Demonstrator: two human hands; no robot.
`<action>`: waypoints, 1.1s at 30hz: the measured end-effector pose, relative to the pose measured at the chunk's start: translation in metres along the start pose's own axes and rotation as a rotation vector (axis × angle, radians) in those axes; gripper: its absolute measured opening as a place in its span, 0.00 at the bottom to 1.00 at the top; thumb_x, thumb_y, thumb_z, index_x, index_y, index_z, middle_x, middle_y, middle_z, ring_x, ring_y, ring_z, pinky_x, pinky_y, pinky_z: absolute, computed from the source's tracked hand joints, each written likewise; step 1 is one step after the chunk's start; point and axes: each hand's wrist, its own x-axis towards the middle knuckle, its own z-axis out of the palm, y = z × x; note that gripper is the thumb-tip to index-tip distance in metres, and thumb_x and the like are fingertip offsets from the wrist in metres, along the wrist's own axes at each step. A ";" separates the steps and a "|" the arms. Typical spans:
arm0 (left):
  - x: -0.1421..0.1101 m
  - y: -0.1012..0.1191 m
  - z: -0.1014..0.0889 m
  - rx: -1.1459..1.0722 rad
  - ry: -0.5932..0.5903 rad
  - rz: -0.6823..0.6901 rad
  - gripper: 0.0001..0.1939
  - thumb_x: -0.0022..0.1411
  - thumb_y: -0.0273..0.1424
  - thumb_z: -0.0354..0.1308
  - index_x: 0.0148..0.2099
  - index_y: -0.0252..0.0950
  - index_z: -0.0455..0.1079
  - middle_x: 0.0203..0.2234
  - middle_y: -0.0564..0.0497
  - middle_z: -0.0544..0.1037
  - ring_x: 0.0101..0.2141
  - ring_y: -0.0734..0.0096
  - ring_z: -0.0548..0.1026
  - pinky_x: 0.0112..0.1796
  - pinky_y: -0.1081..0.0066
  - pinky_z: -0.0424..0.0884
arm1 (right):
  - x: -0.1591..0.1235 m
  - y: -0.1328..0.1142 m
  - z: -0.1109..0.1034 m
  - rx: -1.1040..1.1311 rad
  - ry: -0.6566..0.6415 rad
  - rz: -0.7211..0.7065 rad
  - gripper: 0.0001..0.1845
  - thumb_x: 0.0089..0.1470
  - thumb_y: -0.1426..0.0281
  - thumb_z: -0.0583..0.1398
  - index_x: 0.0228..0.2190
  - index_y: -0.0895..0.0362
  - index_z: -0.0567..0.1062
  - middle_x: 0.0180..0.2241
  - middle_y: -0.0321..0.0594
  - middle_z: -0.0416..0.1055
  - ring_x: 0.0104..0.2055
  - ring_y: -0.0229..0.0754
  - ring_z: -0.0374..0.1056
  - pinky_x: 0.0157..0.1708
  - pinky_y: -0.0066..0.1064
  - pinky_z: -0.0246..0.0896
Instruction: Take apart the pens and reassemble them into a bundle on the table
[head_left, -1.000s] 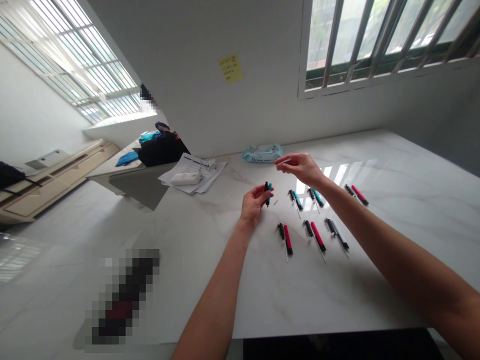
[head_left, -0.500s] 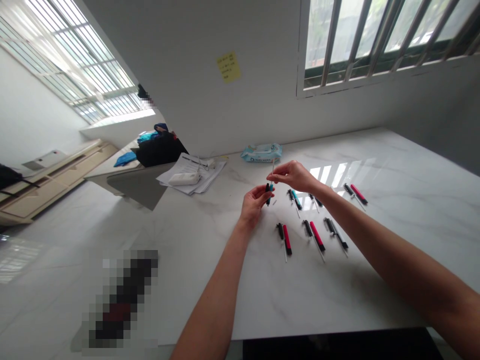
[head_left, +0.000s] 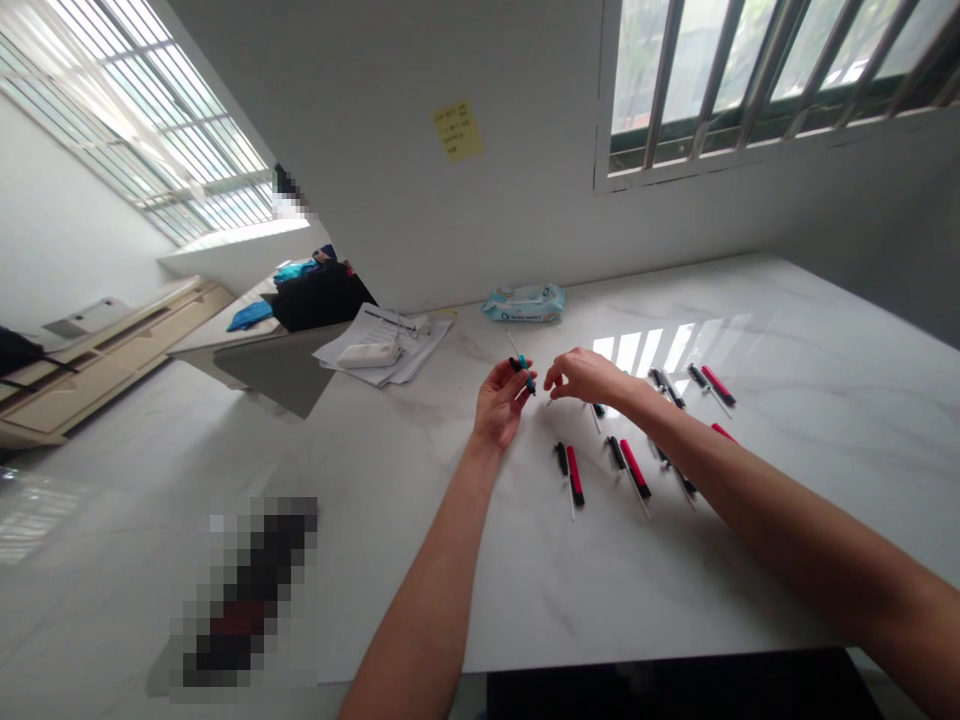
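Right hand [head_left: 589, 377] has let go of the teal-and-black pen [head_left: 523, 375] and moved off to the right, so the pen now sits in the left hand [head_left: 499, 405] alone. Going across: a black bag [head_left: 322, 298] sits off to the far side, then a pile of papers [head_left: 420, 350] near the back of the white marble counter [head_left: 420, 560]. Left fingers are pinched firmly on the pen, up off the counter, with its thin white refill [head_left: 513, 345] sticking out free, probably because that grip keeps the end clear. A pack of wet wipes [head_left: 523, 303] lies behind, well apart. Right fingers [head_left: 564, 368] are loosely curled and empty, as far as anyone can see, just above the parts. Further right, black pen sections [head_left: 561, 458] and red pen barrels [head_left: 574, 475] lie in tidy side-by-side pairs, likely to keep each set together; the right forearm hides some.
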 end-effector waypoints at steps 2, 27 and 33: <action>0.001 -0.003 0.000 0.054 0.010 -0.024 0.21 0.44 0.31 0.80 0.41 0.40 0.80 0.42 0.51 0.84 0.36 0.72 0.79 0.42 0.69 0.72 | -0.001 -0.003 0.006 -0.034 -0.036 0.017 0.08 0.55 0.71 0.69 0.38 0.50 0.87 0.37 0.41 0.82 0.36 0.45 0.74 0.33 0.31 0.60; 0.009 -0.016 -0.009 0.325 0.038 0.023 0.20 0.41 0.32 0.80 0.39 0.35 0.83 0.36 0.44 0.85 0.36 0.67 0.79 0.44 0.65 0.72 | -0.001 0.043 -0.044 0.628 0.398 -0.052 0.12 0.56 0.63 0.66 0.39 0.56 0.84 0.38 0.44 0.83 0.39 0.44 0.77 0.44 0.37 0.73; 0.009 -0.015 -0.009 0.328 0.033 0.029 0.20 0.41 0.32 0.80 0.39 0.34 0.83 0.36 0.44 0.85 0.36 0.67 0.79 0.45 0.65 0.72 | 0.000 0.042 -0.038 0.621 0.380 -0.047 0.14 0.57 0.62 0.67 0.42 0.56 0.83 0.36 0.43 0.81 0.39 0.44 0.77 0.43 0.36 0.73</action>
